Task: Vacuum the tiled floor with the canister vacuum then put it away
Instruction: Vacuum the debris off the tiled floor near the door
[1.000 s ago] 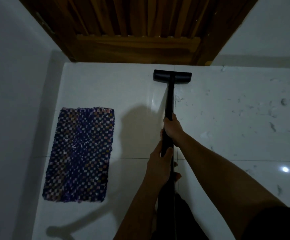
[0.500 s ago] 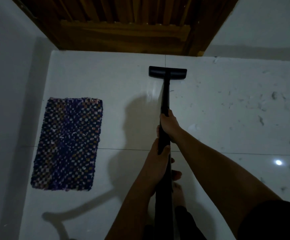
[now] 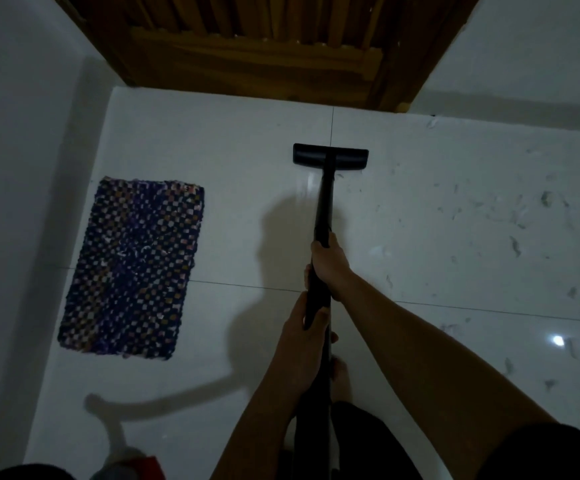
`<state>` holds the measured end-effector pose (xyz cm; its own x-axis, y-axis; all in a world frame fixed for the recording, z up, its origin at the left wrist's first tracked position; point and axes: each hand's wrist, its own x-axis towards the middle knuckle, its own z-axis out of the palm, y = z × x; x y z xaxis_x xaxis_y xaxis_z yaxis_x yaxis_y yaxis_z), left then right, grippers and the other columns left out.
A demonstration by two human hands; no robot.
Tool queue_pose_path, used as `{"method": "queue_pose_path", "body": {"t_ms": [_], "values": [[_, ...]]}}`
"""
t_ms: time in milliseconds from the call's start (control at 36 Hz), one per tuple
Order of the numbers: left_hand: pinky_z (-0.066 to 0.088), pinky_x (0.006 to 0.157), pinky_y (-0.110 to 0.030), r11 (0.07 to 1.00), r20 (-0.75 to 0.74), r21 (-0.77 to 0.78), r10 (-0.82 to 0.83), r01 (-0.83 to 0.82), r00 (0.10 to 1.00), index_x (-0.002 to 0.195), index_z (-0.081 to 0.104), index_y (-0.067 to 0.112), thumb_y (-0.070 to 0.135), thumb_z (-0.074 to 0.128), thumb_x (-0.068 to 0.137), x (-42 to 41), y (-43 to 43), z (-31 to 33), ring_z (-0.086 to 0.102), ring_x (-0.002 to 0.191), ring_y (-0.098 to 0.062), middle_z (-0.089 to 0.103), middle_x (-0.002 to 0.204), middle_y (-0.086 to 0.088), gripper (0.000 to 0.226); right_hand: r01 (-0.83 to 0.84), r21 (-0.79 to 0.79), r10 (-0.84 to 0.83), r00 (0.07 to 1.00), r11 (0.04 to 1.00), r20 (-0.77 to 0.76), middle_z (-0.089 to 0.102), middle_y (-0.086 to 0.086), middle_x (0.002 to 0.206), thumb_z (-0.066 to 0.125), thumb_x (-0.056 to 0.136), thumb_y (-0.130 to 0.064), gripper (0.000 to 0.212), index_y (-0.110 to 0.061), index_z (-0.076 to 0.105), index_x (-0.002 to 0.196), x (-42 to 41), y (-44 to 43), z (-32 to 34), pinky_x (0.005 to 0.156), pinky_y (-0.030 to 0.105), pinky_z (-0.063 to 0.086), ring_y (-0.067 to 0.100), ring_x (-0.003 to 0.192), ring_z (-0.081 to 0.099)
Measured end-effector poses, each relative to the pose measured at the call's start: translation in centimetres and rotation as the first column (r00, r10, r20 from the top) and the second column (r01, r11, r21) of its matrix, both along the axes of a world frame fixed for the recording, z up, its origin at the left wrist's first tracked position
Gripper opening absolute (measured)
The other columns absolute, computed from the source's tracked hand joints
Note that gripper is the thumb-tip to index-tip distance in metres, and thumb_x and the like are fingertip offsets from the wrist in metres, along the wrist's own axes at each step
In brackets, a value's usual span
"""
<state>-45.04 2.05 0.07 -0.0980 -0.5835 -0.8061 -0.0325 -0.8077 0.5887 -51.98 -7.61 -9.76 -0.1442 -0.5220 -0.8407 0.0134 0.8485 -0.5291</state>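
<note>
While both hands clench the wand, right hand nearer the nozzle than left hand, its long axis runs up-frame; scraps lie rightward on the floor.

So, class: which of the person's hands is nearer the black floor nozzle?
Right. The right hand grips the wand higher up, closer to the floor nozzle; the left hand holds it lower, nearer the body.
</note>
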Motion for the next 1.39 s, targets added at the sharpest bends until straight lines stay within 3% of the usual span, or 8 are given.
{"method": "queue_pose_path", "body": {"t_ms": [333, 472, 556, 611, 667, 778, 1000, 1389], "values": [[0.047, 0.061, -0.032, 1.000, -0.044, 0.018, 0.017, -0.016, 0.999, 0.128, 0.040, 0.035, 0.024, 0.042, 0.099, 2.1, 6.0, 1.8, 0.056, 0.058, -0.017, 0.060, 0.080, -0.006, 0.030, -0.050, -0.011, 0.050, 0.998, 0.999, -0.029, 0.050, 0.009, 0.063, 0.035, 0.100, -0.019, 0.049, -0.031, 0.026, 0.147, 1.8, 6.2, 0.3, 0.043, 0.028, 0.046, 0.019, 0.043, 0.048], [0.047, 0.082, -0.041, 0.999, 0.011, 0.022, 0.032, -0.032, 0.999, 0.139, 0.037, 0.026, 0.024, 0.042, 0.099, 3.3, 6.9, 1.1, 0.061, 0.104, -0.038, 0.057, 0.124, -0.022, 0.040, -0.061, -0.004, 0.061, 0.998, 0.998, 0.015, 0.048, 0.008, 0.060, 0.034, 0.100, -0.018, 0.049, -0.033, 0.026, 0.147, 3.4, 7.2, -0.7, 0.042, 0.028, 0.046, 0.018, 0.042, 0.047], [0.047, 0.086, -0.048, 0.997, 0.017, 0.041, 0.066, -0.067, 0.998, 0.127, 0.042, 0.036, 0.023, 0.043, 0.098, 3.9, 6.2, 0.4, 0.057, 0.110, -0.047, 0.054, 0.129, -0.025, 0.032, -0.051, 0.011, 0.050, 0.998, 0.999, 0.039, 0.046, 0.008, 0.058, 0.034, 0.100, -0.019, 0.049, -0.035, 0.026, 0.145, 4.3, 6.6, -1.6, 0.043, 0.028, 0.046, 0.018, 0.041, 0.046], [0.047, 0.087, -0.048, 0.994, 0.023, 0.047, 0.096, -0.097, 0.995, 0.118, 0.043, 0.044, 0.022, 0.044, 0.098, 4.2, 5.2, -0.1, 0.058, 0.106, -0.047, 0.055, 0.128, -0.025, 0.029, -0.053, 0.024, 0.052, 0.998, 0.998, 0.046, 0.046, 0.008, 0.059, 0.034, 0.100, -0.020, 0.049, -0.037, 0.025, 0.145, 4.7, 5.5, -2.3, 0.043, 0.028, 0.046, 0.018, 0.040, 0.046], [0.047, 0.088, -0.049, 0.992, 0.022, 0.044, 0.116, -0.117, 0.993, 0.129, 0.041, 0.040, 0.022, 0.044, 0.098, 4.4, 3.8, -1.0, 0.059, 0.105, -0.048, 0.057, 0.125, -0.024, 0.036, -0.058, 0.034, 0.056, 0.997, 0.998, 0.051, 0.047, 0.009, 0.061, 0.035, 0.100, -0.020, 0.051, -0.039, 0.023, 0.145, 4.9, 3.9, -2.8, 0.043, 0.028, 0.046, 0.019, 0.041, 0.046], [0.045, 0.061, -0.033, 0.991, -0.013, 0.023, 0.134, -0.134, 0.991, 0.141, 0.033, 0.028, 0.022, 0.041, 0.099, 4.2, 0.8, -2.8, 0.054, 0.057, -0.018, 0.058, 0.081, -0.006, 0.043, -0.097, 0.023, 0.096, 0.994, 0.995, 0.048, 0.048, 0.009, 0.062, 0.036, 0.100, -0.021, 0.056, -0.040, 0.017, 0.149, 5.0, 0.1, -3.5, 0.043, 0.028, 0.045, 0.019, 0.044, 0.047], [0.043, 0.036, -0.020, 0.982, -0.057, 0.043, 0.185, -0.183, 0.981, 0.115, 0.034, 0.042, 0.022, 0.039, 0.100, 3.8, -5.8, -4.5, 0.046, 0.039, -0.014, 0.050, 0.074, -0.009, 0.026, -0.149, -0.010, 0.149, 0.988, 0.989, 0.039, 0.048, 0.008, 0.064, 0.036, 0.100, -0.019, 0.057, -0.038, 0.015, 0.150, 5.0, -7.0, -4.8, 0.040, 0.026, 0.044, 0.018, 0.044, 0.047], [0.043, 0.037, -0.020, 0.986, -0.066, 0.040, 0.163, -0.160, 0.984, 0.135, 0.039, 0.031, 0.024, 0.038, 0.100, 3.3, -7.9, -5.2, 0.047, 0.039, -0.012, 0.048, 0.073, -0.008, 0.035, -0.225, 0.002, 0.225, 0.974, 0.974, -0.020, 0.053, 0.011, 0.073, 0.036, 0.101, -0.022, 0.059, -0.038, 0.009, 0.151, 4.5, -9.7, -5.1, 0.036, 0.024, 0.044, 0.018, 0.039, 0.049]]}}
